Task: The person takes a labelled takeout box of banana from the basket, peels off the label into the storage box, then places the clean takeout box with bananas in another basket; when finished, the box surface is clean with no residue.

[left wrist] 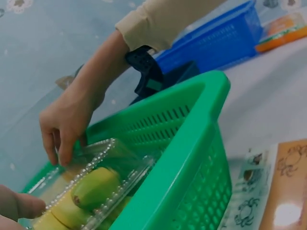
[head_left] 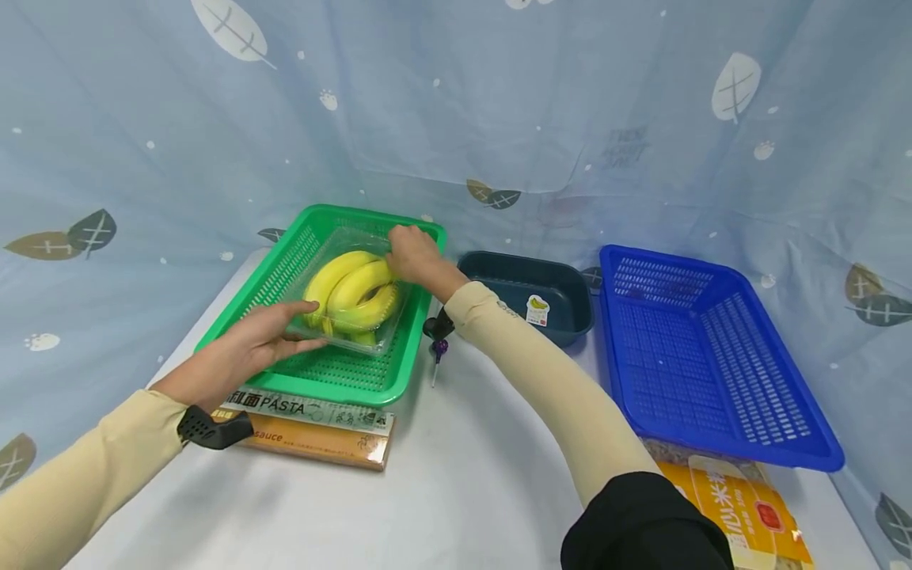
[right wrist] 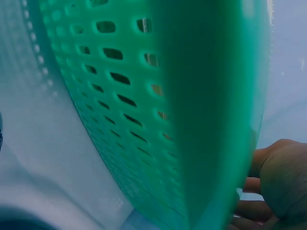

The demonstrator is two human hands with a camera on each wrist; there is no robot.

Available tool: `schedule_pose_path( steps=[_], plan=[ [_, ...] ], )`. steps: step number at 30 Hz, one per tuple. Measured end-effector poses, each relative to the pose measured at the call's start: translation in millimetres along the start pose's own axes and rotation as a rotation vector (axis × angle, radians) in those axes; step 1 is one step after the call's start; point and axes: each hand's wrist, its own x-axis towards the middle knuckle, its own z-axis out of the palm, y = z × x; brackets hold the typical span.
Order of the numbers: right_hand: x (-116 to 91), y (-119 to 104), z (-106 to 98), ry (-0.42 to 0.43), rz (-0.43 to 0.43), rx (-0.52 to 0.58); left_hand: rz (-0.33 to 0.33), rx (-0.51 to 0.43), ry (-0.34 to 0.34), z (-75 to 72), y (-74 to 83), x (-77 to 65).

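A clear plastic box (head_left: 388, 336) with yellow bananas (head_left: 356, 297) inside lies in the green basket (head_left: 309, 385), reaching up near its rim. My left hand (head_left: 267, 340) holds the box's near left corner, thumb over the top edge and fingers lower at the side. At the far right corner my right hand (head_left: 416, 257) grips the box's edge with bent fingers pointing down. The left wrist view shows the right hand (left wrist: 69, 122) on the lid edge and the left thumb (left wrist: 29, 206) beside it. The basket's side hides much of the box in the right wrist view.
Two flat boxes, a pasta box (head_left: 313, 408) and an orange sauce box (head_left: 321, 442), lie before the basket. To the right are a small purple-handled screwdriver (head_left: 439, 348), a dark tub (head_left: 523, 269), a blue basket (head_left: 670, 340) and an orange food packet (head_left: 741, 507).
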Motion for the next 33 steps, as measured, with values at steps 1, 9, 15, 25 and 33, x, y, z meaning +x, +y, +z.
schedule_pose_path(
  steps=[1, 9, 15, 25, 33],
  plan=[
    [0, 0, 0, -0.007, -0.002, -0.002, -0.015, -0.005, -0.007, -0.3, -0.1, 0.6],
    [-7, -1, -2, -0.028, -0.051, -0.033, -0.081, -0.020, -0.041, -1.6, -0.3, -2.0],
    [-20, 2, -19, -0.009, -0.068, 0.004, -0.059, 0.101, -0.030, 1.6, 1.1, -12.4],
    [-70, 34, -62, 0.037, -0.110, 0.161, 0.100, 0.460, -0.009, 7.8, 15.5, -34.3],
    [-113, 76, -85, 0.131, -0.103, 0.176, 0.300, 0.640, -0.002, 17.4, 19.3, -51.4]
  ],
)
